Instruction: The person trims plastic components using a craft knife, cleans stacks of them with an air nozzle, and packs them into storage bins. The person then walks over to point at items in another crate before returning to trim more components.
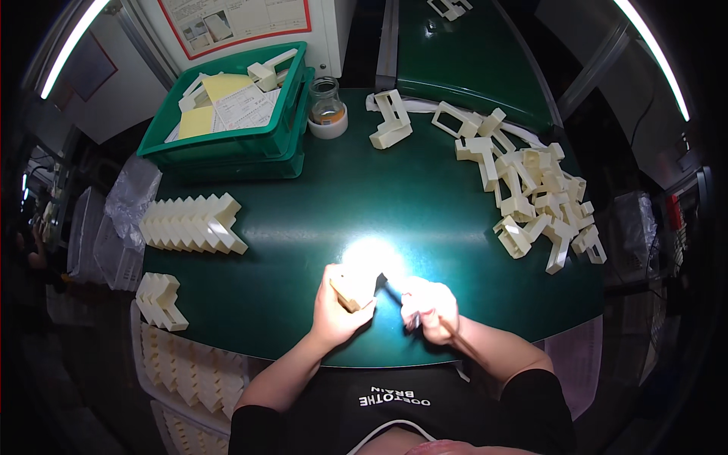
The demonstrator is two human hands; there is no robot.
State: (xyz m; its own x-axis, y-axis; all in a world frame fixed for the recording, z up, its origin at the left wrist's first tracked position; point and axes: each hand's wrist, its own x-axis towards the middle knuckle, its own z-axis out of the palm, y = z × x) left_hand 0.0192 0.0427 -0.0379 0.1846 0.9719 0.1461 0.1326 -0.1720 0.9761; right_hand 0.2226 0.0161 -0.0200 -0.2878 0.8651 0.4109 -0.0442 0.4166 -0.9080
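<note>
Near the front edge of the green table, my left hand (337,312) is closed round a cream plastic part (350,292), much of it washed out by glare. My right hand (432,309) grips a slim tool with a dark, flat tip (381,281) and a brownish handle, which looks like a brush. The tip is beside the part; whether they touch I cannot tell. Similar cream plastic parts lie in a loose pile (542,186) to the right. At the left, more parts stand nested in a long row (193,222) and a short row (161,302).
A green crate (284,114) at the back left holds papers and a few parts. Beside it, a glass jar (326,98) with orange-brown contents stands in a white ring. Trays of parts (189,364) sit below the table's left front edge. Bright light falls on the table (364,189).
</note>
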